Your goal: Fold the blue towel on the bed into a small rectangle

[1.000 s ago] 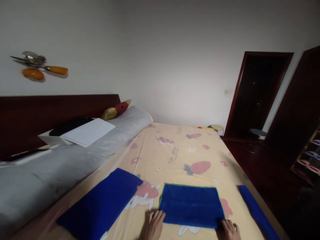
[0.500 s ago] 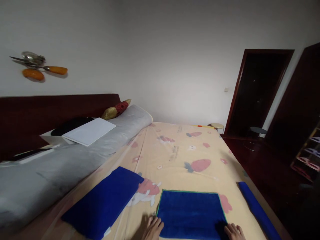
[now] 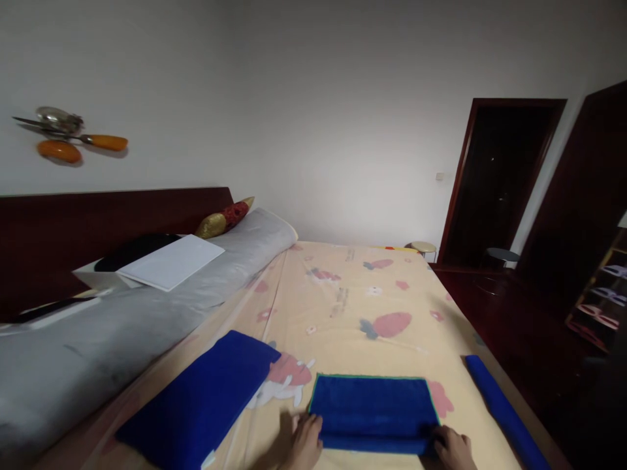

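A blue towel (image 3: pixel 375 408) with a thin green edge lies flat on the yellow patterned bedsheet (image 3: pixel 353 307) near the front. Its near edge is rolled into a low tube. My left hand (image 3: pixel 304 442) grips the left end of that roll and my right hand (image 3: pixel 453 448) grips the right end. A folded blue towel (image 3: pixel 203 398) lies on the sheet to the left. At the right edge of the bed lies a tightly rolled blue towel (image 3: pixel 504 411).
A long grey bolster (image 3: pixel 147 307) runs along the dark wooden headboard (image 3: pixel 98 222), with a white sheet (image 3: pixel 171 261) and a red-gold cushion (image 3: pixel 225 217) on it. Right of the bed are dark floor, stools (image 3: pixel 424 248), a dark doorway (image 3: pixel 499 176) and a shelf (image 3: pixel 600 294).
The towel's near edge has been rolled up away from me, so the flat part is shorter. Both hands moved forward with the roll.
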{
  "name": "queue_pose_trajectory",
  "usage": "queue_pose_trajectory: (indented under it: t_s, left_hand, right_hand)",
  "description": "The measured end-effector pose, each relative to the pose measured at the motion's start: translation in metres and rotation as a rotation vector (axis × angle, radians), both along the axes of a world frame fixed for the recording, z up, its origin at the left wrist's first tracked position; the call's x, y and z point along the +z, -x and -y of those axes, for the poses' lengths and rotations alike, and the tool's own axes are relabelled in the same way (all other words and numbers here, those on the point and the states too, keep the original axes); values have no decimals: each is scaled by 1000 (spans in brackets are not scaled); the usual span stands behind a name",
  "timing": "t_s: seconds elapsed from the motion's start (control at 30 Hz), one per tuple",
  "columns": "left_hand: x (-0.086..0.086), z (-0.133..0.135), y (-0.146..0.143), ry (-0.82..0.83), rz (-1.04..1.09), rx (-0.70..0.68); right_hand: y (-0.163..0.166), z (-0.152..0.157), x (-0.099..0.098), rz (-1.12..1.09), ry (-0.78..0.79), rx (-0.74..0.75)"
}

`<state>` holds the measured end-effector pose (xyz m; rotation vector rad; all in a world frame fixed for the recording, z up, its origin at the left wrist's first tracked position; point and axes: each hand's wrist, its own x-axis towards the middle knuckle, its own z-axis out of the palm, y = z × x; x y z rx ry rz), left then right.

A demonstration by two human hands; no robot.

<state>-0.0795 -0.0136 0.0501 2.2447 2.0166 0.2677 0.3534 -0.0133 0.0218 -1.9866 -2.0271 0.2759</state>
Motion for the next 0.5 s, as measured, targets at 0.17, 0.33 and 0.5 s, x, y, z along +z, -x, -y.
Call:
queue_pose_trajectory:
  t_s: [0.17,0.33,0.5]
  left_hand:
    - [-45,-15,-62,-92,-41,-309]
    - [-66,-22,-93,-232,-17,-455]
    - [-39,-17,-20,-206,-52,-114]
  right_hand:
    - [77,-20,-10,17,-103,99]
    - [144,-21,-16,-42,-149,398]
    - [75,-11,-21,6,-282,129]
